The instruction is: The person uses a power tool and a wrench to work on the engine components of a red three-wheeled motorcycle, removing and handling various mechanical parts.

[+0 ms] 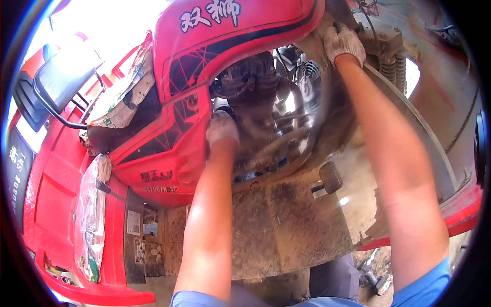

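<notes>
Both my hands wear pale knitted work gloves. My left hand (pixel 222 128) is at the inner edge of a red side panel (pixel 176 138), beside the engine's dark metal parts (pixel 250 92). Its fingers look curled, and what they hold is hidden. Farther up and to the right, my right hand (pixel 345 43) reaches to the end of the red tank-like cover (pixel 245 23). Its fingers are bent around something small at a dusty metal part, which I cannot make out. A coil spring (pixel 394 71) stands just right of that glove.
A dusty checkered footplate (pixel 276 225) with a black pedal (pixel 330 177) lies below the engine bay. At the left are a mirror (pixel 66 77), a plastic-wrapped part (pixel 125 100) and red bodywork (pixel 56 179). A tool-like metal object (pixel 376 279) rests on the ground at lower right.
</notes>
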Demonstrator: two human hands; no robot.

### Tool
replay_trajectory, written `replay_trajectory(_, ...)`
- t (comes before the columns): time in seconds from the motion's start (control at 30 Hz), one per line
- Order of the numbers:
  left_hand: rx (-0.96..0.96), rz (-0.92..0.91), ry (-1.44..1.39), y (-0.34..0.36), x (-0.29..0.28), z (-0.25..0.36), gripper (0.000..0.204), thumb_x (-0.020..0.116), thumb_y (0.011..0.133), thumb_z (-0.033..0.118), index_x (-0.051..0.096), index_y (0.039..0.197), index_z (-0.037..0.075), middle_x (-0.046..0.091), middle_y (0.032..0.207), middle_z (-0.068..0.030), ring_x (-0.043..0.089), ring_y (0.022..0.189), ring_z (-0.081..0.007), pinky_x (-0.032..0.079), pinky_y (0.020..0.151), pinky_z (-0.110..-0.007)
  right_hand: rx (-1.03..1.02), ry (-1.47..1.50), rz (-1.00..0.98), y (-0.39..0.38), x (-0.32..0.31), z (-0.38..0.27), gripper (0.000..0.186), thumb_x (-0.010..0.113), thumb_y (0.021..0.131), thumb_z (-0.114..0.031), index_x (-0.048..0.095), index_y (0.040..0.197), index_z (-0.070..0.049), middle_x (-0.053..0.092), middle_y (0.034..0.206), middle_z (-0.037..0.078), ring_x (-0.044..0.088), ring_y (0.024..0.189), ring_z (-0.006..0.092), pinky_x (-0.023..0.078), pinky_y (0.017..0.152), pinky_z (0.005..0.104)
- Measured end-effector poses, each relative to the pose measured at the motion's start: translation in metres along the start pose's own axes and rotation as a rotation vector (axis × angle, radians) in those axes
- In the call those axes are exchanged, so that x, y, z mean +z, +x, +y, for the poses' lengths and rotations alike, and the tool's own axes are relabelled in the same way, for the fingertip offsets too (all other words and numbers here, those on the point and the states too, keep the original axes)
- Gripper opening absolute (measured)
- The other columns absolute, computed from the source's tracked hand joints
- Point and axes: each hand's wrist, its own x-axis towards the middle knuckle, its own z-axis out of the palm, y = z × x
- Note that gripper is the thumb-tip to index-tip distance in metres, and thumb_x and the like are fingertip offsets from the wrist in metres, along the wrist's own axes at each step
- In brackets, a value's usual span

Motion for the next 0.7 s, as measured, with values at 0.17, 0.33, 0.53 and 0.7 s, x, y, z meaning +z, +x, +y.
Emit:
replay_trajectory(0.17, -0.046, -0.155, 0.023, 0.018, -0.003, -0.002, 0.03, 0.073, 0.088, 0.009, 0.072, 0.117, 0.001, 0.069, 0.13, -0.0189, 0.068, 0.121, -0.0346, 0.059, 0.097, -0.043, 0.006, 0.002, -0.032, -0.001, -0.003, -0.003, 0.059, 0.037, 0.098, -0.048, 0.056, 0.148, -0.023, 0.055, 0.149, 0.02, 0.053, 0.136, 0.0387, 0.042, 0.113, 0.0499)
replay_trajectory(0.33, 0.07, -0.071, 0.094, 0.023, 0.002, -0.004, 0.028, 0.072, 0.09, 0.011, 0.074, 0.116, 0.001, 0.072, 0.125, -0.0185, 0.07, 0.116, -0.0337, 0.06, 0.094, -0.043, 0.035, -0.027, -0.042, 0.001, -0.002, -0.003, 0.059, 0.037, 0.098, -0.048, 0.056, 0.147, -0.023, 0.055, 0.149, 0.019, 0.053, 0.137, 0.0383, 0.042, 0.113, 0.0493)
replay_trajectory(0.53, 0.12, -0.192, 0.139, 0.021, -0.006, -0.003, 0.025, 0.055, 0.099, 0.011, 0.073, 0.111, 0.001, 0.072, 0.121, -0.0217, 0.071, 0.113, -0.0343, 0.06, 0.09, -0.044, -0.046, 0.023, 0.026, 0.003, 0.008, 0.007, 0.059, 0.036, 0.097, -0.047, 0.057, 0.146, -0.022, 0.059, 0.144, 0.021, 0.056, 0.133, 0.0399, 0.044, 0.112, 0.0502)
replay_trajectory(0.7, 0.266, -0.193, 0.253, 0.023, -0.009, -0.007, 0.027, 0.051, 0.099, 0.011, 0.072, 0.11, -0.002, 0.072, 0.118, -0.0229, 0.072, 0.109, -0.0366, 0.061, 0.085, -0.047, -0.032, 0.001, 0.067, 0.011, 0.01, 0.001, 0.054, 0.045, 0.096, -0.051, 0.066, 0.135, -0.02, 0.061, 0.141, 0.021, 0.059, 0.131, 0.0363, 0.046, 0.11, 0.0493)
